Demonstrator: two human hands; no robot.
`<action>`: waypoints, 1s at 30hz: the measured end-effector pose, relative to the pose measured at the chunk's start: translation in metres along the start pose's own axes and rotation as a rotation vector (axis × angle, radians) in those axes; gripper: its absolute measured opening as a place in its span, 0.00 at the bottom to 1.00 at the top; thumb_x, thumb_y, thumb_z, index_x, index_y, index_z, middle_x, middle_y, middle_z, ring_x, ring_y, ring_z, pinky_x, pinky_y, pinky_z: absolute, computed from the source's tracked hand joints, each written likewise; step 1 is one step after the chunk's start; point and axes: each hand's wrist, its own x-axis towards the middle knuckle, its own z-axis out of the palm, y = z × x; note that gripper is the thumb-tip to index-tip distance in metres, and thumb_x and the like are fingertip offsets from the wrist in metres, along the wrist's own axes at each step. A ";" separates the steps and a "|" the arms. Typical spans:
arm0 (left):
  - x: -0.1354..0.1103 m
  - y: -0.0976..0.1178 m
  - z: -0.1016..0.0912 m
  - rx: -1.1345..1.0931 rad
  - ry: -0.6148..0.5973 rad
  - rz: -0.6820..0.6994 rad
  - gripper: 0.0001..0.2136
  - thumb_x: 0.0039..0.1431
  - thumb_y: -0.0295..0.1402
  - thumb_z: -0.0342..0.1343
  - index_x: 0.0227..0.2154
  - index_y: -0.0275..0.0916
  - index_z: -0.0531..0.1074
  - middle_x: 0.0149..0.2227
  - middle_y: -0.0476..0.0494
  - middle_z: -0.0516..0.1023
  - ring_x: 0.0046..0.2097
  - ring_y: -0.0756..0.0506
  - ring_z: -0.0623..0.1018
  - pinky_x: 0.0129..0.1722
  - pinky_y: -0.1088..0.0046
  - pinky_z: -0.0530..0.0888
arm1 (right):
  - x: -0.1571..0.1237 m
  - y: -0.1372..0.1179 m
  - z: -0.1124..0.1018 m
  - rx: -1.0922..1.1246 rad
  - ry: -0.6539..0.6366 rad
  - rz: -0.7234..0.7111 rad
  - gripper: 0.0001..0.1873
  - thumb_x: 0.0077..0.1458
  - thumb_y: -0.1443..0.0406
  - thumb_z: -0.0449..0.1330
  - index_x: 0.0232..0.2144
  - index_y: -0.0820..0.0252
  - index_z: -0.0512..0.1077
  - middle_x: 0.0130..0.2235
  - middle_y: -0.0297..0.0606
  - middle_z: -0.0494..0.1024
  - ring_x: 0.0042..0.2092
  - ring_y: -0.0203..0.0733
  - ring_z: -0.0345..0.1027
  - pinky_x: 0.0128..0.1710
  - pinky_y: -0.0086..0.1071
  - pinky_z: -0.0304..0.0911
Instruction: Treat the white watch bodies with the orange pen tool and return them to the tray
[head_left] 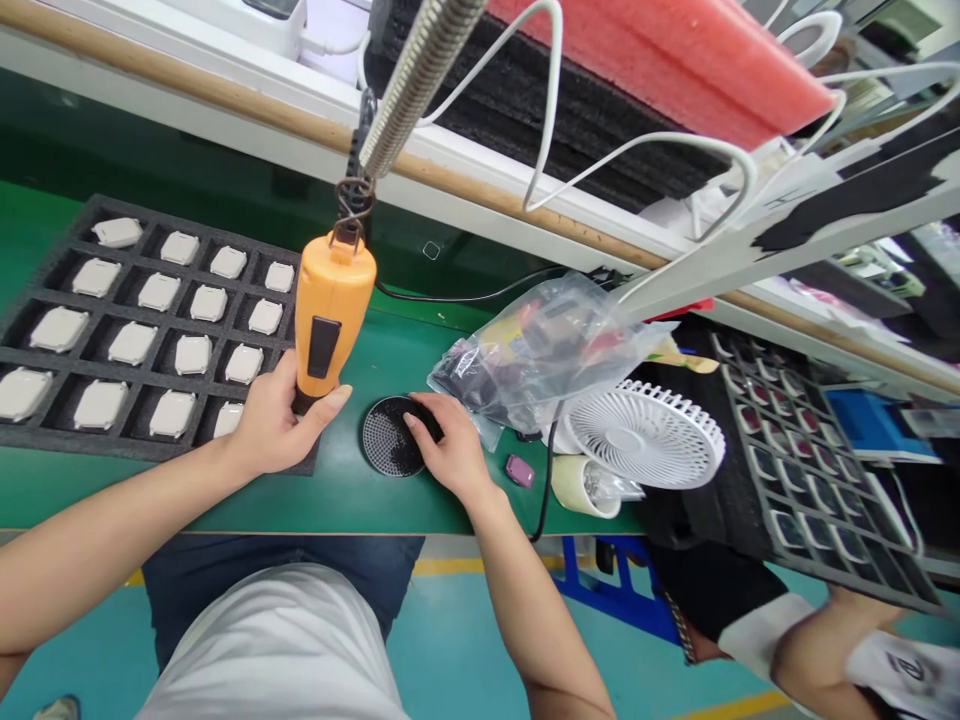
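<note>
In the head view my left hand (pixel 279 425) is closed around the lower end of an orange electric screwdriver (pixel 335 310), which hangs upright from a metal coil spring. The driver's bit is hidden behind the hand. My right hand (pixel 450 445) lies at the right side of a round black dish (pixel 382 437) with a gridded surface. Its thumb reaches over the dish and the index finger runs along the far rim; the other fingers are hidden. Small dark bits, too tiny to name, lie in the dish. To the left, a black foam tray (pixel 139 262) holds several pale square cases (pixel 136 342).
Right of my right hand are a small purple part (pixel 520 470), a cream cup (pixel 566 487), a white fan (pixel 645 435) and clear plastic bags (pixel 547 345). Another tray (pixel 825 480) stands farther right, near a co-worker's arm (pixel 832 640). A shelf edge (pixel 480 180) crosses behind.
</note>
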 end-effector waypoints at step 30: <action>0.004 0.004 0.004 -0.011 0.028 0.087 0.12 0.72 0.45 0.56 0.43 0.42 0.70 0.38 0.45 0.80 0.37 0.45 0.81 0.37 0.69 0.74 | -0.020 -0.005 0.008 -0.090 -0.016 -0.090 0.37 0.63 0.52 0.64 0.70 0.42 0.59 0.71 0.46 0.66 0.71 0.61 0.62 0.69 0.65 0.67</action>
